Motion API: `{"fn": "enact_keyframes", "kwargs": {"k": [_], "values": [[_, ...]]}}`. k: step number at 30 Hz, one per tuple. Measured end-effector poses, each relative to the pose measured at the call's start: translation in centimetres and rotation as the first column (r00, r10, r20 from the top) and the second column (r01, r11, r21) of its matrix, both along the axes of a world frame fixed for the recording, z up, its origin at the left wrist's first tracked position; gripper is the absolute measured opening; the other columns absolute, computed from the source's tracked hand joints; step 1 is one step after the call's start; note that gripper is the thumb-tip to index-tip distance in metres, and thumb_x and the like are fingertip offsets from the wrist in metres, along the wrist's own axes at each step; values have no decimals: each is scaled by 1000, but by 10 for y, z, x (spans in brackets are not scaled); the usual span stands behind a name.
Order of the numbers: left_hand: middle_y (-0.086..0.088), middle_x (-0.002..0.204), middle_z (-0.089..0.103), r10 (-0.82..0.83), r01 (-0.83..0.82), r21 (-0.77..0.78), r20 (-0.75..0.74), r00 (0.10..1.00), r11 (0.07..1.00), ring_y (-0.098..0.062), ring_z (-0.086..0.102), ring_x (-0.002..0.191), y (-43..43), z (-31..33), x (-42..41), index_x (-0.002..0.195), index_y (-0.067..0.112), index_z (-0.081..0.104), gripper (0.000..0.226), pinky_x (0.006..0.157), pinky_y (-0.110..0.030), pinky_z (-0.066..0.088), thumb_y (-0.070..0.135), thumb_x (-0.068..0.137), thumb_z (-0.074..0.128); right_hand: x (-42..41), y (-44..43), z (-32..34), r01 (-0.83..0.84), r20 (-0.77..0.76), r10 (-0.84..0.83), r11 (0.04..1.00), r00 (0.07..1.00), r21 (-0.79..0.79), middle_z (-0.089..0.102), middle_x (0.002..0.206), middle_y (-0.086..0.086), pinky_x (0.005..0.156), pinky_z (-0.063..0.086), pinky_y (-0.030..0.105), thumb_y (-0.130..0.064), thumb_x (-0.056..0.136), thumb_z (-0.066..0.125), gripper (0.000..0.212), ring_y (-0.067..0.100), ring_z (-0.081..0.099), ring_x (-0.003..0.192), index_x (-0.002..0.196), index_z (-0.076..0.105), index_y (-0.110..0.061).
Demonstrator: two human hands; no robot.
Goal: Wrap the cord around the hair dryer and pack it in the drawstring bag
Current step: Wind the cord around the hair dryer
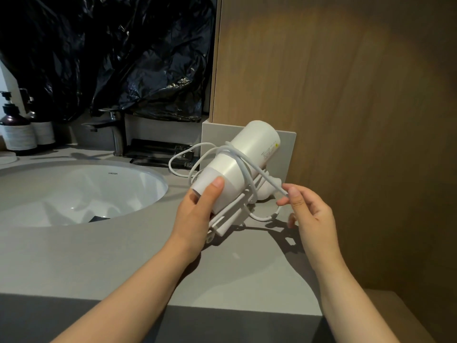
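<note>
The white sink basin set in the grey bench holds only a small dark shape near its front edge; what that shape is cannot be told. At the far left stand 2 dark pump bottles with pale labels, and beside them, at the picture's edge, is part of a small white dish.

The labels' print is too small to read. A maker's mark on the basin's back wall is also illegible. The hair dryer carries a block of fine print and a yellow mark near its rear end, not readable. Black flat packets behind the tap bear tiny white lettering.

The left grip is closed around the dryer's front end, thumb on top, holding it above the bench just right of the basin. The white cord is looped loosely over the barrel, and the right grip pinches it between thumb and forefinger. A white plug hangs below the left grip.

Crumpled black plastic sheeting covers the wall above the tap; a wood panel fills the right side.
</note>
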State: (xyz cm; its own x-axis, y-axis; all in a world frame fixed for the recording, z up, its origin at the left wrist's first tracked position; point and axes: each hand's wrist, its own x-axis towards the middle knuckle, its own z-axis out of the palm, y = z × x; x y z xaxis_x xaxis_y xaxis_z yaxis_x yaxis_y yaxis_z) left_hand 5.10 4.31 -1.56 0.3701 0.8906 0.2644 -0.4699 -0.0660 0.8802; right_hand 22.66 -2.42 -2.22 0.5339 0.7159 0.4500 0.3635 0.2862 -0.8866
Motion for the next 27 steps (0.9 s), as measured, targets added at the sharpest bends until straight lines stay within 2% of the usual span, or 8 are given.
{"fn": "enact_keyframes", "kwargs": {"k": [3,5,8,12,14,19,23,27], "values": [[-6,95,74,20,-19,33,-13,1000,999,-10,72,75,1,-1,0,118,11,61,47,56,-19,54,34,78,69,-1,3,-1,-23,38,25,999,999,-49,72,92,-9,61,43,2,-49,85,49,42,-7,61,78,110,68,-22],[-8,99,75,12,-11,28,-28,1000,1000,-20,73,87,4,-5,0,113,15,65,41,63,-24,57,38,79,65,-3,4,-2,-63,44,70,989,997,-133,71,96,-16,56,42,7,-51,85,48,45,-2,58,68,119,64,-28],[-13,105,74,-24,24,4,-16,1000,1000,-26,72,92,6,-8,1,114,14,66,52,66,-30,58,46,72,67,-3,4,-4,-139,49,155,962,987,-236,58,57,-21,48,40,11,-44,94,43,37,0,47,49,120,63,-27],[-10,111,72,-5,6,31,-42,999,999,-26,69,102,9,-11,2,119,17,64,65,76,-33,58,55,66,66,-4,3,-1,-197,28,208,955,978,-224,56,61,-17,68,43,24,-49,90,43,41,5,46,51,118,63,-26],[-7,114,71,29,-25,70,-59,998,997,-24,67,106,12,-12,3,121,19,62,68,84,-36,57,58,66,65,-5,3,1,-186,21,193,965,981,-185,59,66,-18,67,43,24,-47,89,44,40,5,45,49,116,64,-23],[1,100,73,87,-74,172,-70,994,982,-11,68,89,11,-10,1,110,22,67,40,70,-25,55,44,75,67,-6,1,2,-143,25,146,985,989,-99,52,49,-15,52,41,10,-43,89,45,33,2,42,45,103,64,-20],[8,105,66,187,-143,304,-122,975,942,-14,66,92,8,-12,-1,115,28,63,44,72,-32,58,48,76,65,-5,2,0,-94,23,96,991,995,-98,52,47,-16,50,41,9,-33,96,46,33,1,43,44,116,63,-13],[24,105,59,339,-210,470,-210,917,858,-2,61,92,5,-11,-1,112,41,57,48,68,-18,53,50,67,71,-8,1,-1,-74,31,77,995,997,-69,52,46,-17,46,38,11,-28,97,47,32,2,40,44,122,61,-14]]}}
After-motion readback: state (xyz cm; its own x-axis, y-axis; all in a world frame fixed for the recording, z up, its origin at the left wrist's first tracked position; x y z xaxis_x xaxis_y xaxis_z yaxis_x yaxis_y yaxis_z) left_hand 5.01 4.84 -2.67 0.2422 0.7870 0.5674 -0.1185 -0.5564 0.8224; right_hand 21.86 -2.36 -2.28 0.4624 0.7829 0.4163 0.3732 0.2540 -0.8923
